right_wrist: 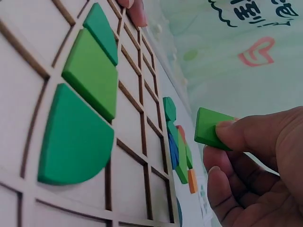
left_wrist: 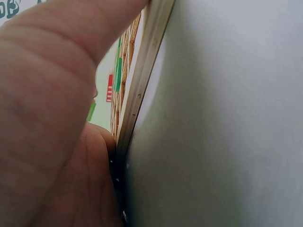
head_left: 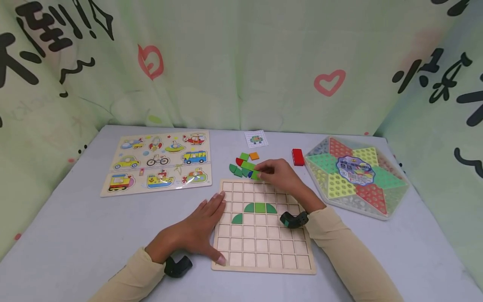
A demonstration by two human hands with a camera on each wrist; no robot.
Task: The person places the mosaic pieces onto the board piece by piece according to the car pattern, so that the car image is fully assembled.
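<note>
Between thumb and fingers, my right hand (head_left: pixel 281 179) pinches a light green square tile (right_wrist: pixel 207 126) just beyond the far edge of the wooden grid board (head_left: pixel 264 269). My left hand (head_left: pixel 194 231) rests along the board's left edge, fingers stretched towards the far corner and thumb at the near corner. On the grid, a light green square (head_left: pixel 260 208) sits between two dark green quarter-circle tiles (head_left: pixel 271 208). Another dark green quarter circle (head_left: pixel 237 219) lies one row nearer, to the left. Beside my right fingertips is a loose cluster of green, red, blue and orange tiles (head_left: pixel 247 165).
A small pattern card (head_left: pixel 256 139) lies at the back. A vehicle picture puzzle (head_left: pixel 141 161) is on the left. To the right stand a red block (head_left: pixel 297 157) and a hexagonal game box (head_left: pixel 356 176). A printed curtain (head_left: pixel 241 63) hangs behind the table.
</note>
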